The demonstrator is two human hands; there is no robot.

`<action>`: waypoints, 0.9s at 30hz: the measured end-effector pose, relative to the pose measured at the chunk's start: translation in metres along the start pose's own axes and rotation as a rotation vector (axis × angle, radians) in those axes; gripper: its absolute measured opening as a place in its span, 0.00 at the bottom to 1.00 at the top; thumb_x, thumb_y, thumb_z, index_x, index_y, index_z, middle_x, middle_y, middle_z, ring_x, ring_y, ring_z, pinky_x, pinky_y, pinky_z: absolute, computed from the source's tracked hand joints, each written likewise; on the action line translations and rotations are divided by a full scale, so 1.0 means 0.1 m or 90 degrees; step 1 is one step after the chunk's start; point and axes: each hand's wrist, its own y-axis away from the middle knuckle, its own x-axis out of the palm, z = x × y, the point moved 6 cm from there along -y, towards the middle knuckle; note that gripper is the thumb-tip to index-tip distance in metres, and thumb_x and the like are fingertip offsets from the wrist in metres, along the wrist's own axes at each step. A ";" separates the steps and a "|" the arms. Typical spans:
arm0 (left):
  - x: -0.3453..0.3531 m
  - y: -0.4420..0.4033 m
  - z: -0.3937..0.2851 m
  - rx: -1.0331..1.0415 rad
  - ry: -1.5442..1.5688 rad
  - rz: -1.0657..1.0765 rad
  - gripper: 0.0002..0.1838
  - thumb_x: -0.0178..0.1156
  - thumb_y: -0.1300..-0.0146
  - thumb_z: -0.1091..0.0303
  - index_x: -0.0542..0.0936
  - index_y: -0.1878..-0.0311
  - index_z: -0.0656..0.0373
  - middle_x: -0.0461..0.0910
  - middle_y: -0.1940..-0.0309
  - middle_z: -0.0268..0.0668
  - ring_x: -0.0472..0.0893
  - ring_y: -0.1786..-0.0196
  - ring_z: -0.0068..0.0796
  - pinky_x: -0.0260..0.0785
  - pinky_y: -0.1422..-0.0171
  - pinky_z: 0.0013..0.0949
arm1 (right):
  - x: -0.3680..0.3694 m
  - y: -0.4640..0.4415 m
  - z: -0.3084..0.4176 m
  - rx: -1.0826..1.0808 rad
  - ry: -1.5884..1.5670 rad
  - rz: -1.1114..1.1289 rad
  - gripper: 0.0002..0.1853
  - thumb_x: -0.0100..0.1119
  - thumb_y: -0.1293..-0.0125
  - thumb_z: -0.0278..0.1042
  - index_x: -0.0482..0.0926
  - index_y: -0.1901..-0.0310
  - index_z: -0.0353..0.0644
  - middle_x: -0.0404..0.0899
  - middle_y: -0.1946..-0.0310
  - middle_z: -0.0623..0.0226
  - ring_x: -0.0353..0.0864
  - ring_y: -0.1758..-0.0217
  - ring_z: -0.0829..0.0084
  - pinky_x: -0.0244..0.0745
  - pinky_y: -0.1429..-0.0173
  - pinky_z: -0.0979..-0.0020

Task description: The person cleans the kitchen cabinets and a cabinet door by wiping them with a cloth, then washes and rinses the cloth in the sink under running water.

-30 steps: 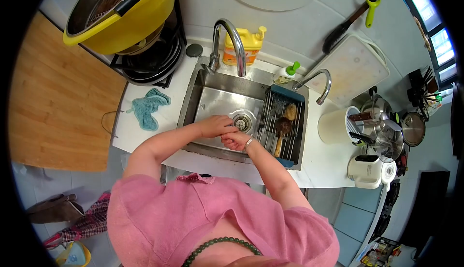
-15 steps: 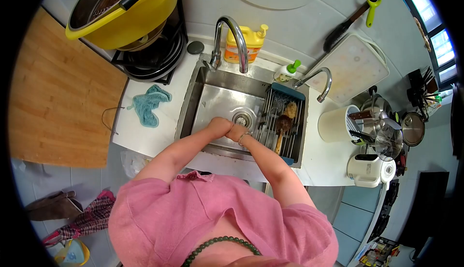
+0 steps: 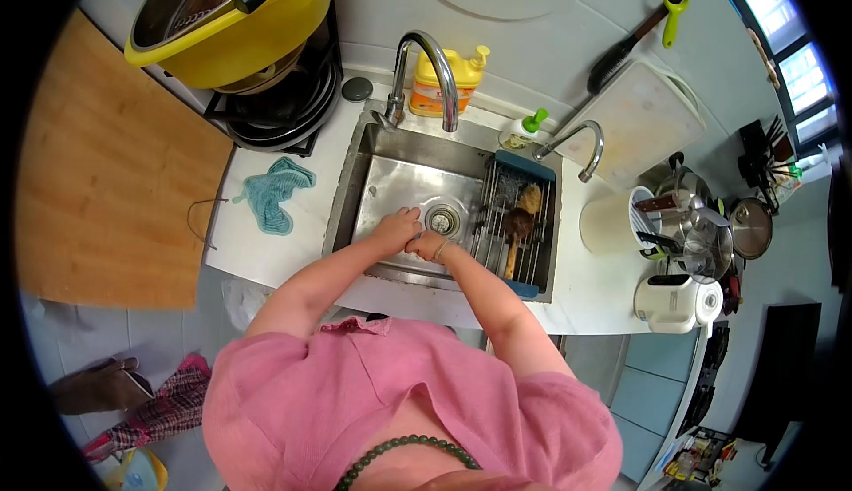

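Over the front part of the steel sink (image 3: 377, 191), my two hands meet just left of the round drain (image 3: 442, 219). My left hand (image 3: 397, 230) has its fingers bent over the fingers of the other hand. My right hand (image 3: 428, 245), with a bracelet at the wrist, has its fingers curled in; a small bluish spot shows between the hands, too small to make out. Whether either holds anything is hidden. The tall curved faucet (image 3: 435, 56) arches over the back of the sink. Right of the hands lies a rack (image 3: 524, 164) with brushes (image 3: 516, 225) on it.
A teal cloth (image 3: 277, 194) lies left of the sink. Behind it stand a yellow detergent jug (image 3: 461, 78) and a green-capped bottle (image 3: 517, 132). A second small faucet (image 3: 596, 149), a cream container (image 3: 608, 223) and a white kettle (image 3: 670, 303) are at the right. A yellow basin (image 3: 240, 51) sits back left.
My hands were pressed together half a second ago; now the left hand's fingers have spread a little toward the drain. The view has shifted slightly.
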 end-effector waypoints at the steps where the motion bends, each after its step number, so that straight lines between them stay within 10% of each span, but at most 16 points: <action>1: -0.05 -0.01 -0.02 0.006 0.002 0.002 0.03 0.57 0.51 0.68 0.78 0.73 0.55 0.80 0.74 0.43 0.80 0.68 0.43 0.71 0.64 0.42 | -0.02 0.01 0.05 0.001 -0.004 -0.005 0.13 0.66 0.55 0.42 0.76 0.81 0.40 0.71 0.87 0.67 0.68 0.87 0.71 0.61 0.82 0.70; 4: -0.13 -0.03 0.00 0.025 0.047 -0.019 0.03 0.57 0.51 0.68 0.77 0.73 0.55 0.79 0.74 0.43 0.80 0.69 0.44 0.71 0.65 0.42 | 0.08 0.07 0.09 0.138 -0.218 0.131 0.14 0.66 0.56 0.38 0.69 0.86 0.45 0.58 0.91 0.75 0.53 0.90 0.79 0.45 0.86 0.76; 7: 0.03 0.01 0.18 -0.055 0.015 0.113 0.04 0.58 0.52 0.67 0.76 0.74 0.55 0.79 0.76 0.43 0.80 0.69 0.44 0.71 0.65 0.43 | 0.05 -0.02 0.16 0.058 -0.093 0.037 0.13 0.66 0.56 0.40 0.76 0.82 0.41 0.70 0.88 0.67 0.65 0.87 0.72 0.59 0.83 0.70; 9: 0.04 0.01 0.26 -0.142 -0.021 0.145 0.05 0.60 0.53 0.66 0.77 0.74 0.56 0.79 0.76 0.43 0.80 0.69 0.46 0.71 0.65 0.44 | -0.07 -0.18 0.26 -0.030 0.313 -0.142 0.16 0.61 0.50 0.42 0.83 0.65 0.38 0.83 0.67 0.54 0.83 0.64 0.64 0.76 0.61 0.64; 19: -0.18 -0.33 0.46 -0.474 0.101 0.050 0.10 0.61 0.52 0.63 0.83 0.69 0.57 0.81 0.68 0.48 0.81 0.62 0.48 0.73 0.59 0.46 | -0.56 0.25 1.35 -0.127 0.819 -0.274 0.09 0.55 0.45 0.36 0.85 0.67 0.46 0.83 0.63 0.59 0.84 0.60 0.61 0.78 0.58 0.63; 27: -0.29 -0.54 0.40 -0.401 0.124 -0.044 0.08 0.61 0.55 0.67 0.82 0.72 0.59 0.80 0.69 0.51 0.80 0.62 0.52 0.72 0.58 0.45 | -0.72 0.51 1.58 -0.273 0.899 -0.287 0.09 0.54 0.45 0.32 0.84 0.69 0.47 0.84 0.67 0.61 0.84 0.62 0.62 0.79 0.61 0.63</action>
